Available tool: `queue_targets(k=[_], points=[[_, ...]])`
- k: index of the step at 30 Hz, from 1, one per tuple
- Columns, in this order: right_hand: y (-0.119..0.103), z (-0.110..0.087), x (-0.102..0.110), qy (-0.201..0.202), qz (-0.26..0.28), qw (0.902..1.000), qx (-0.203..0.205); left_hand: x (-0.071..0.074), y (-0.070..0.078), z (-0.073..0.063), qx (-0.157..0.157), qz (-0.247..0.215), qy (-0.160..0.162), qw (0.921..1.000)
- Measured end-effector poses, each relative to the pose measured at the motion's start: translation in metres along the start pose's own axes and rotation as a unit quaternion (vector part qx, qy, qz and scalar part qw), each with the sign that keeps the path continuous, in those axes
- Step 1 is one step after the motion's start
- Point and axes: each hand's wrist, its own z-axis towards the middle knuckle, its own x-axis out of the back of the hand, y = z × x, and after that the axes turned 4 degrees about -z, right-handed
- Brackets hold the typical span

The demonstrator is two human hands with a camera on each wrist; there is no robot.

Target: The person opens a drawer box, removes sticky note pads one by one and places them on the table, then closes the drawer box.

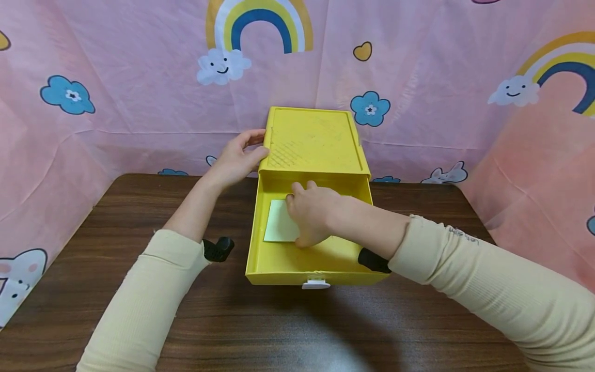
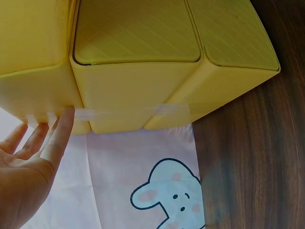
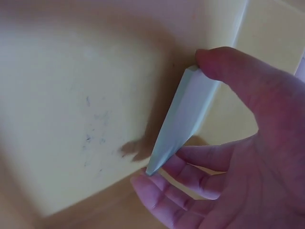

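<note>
In front of a yellow drawer (image 1: 279,261) lay dark wood table (image 1: 279,336), with a white knob (image 1: 316,284) set at the middle of the drawer's front panel. Inside the drawer, left of its middle, was a pale green pad of paper (image 1: 279,222). A person's right hand (image 1: 315,212), reaching in over the drawer's right wall, pinched the pad between thumb and fingertips at opposite edges, the grip spread as wide as the pad; whether the pad touched the drawer's floor could not be told. Small dark marks (image 3: 93,129) dotted the drawer's floor beside it. Behind the drawer and to its left, the left hand (image 1: 239,157) had its fingers extended and apart, tips against the yellow casing (image 1: 321,137), grasping nothing. Clear tape (image 2: 171,113) crossed part of the casing. Farthest behind the drawer hung a pink cloth (image 1: 162,62) printed with rainbows, smiling clouds and blue flowers
</note>
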Motion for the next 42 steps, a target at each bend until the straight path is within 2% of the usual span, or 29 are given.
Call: queue_targets(k=[7, 22, 29, 35, 42], points=[[0.005, -0.003, 0.000, 0.023, 0.001, 0.9995, 0.020, 0.000, 0.001, -0.001, 0.004, 0.008, 0.001, 1.0000], [0.021, -0.014, -0.006, 0.094, 0.050, 0.9925, 0.060, -0.001, 0.001, 0.000, 0.003, 0.005, 0.000, 1.0000], [0.027, -0.019, -0.005, 0.108, 0.067, 0.9896, 0.068, 0.001, 0.000, -0.001, 0.003, 0.008, -0.003, 1.0000], [0.031, -0.025, -0.003, 0.128, 0.086, 0.9841, 0.089, 0.000, 0.001, -0.001, 0.007, 0.014, -0.003, 0.9999], [0.039, -0.036, 0.000, 0.170, 0.099, 0.9742, 0.110, 0.000, 0.001, -0.002, 0.008, 0.013, -0.006, 0.9999]])
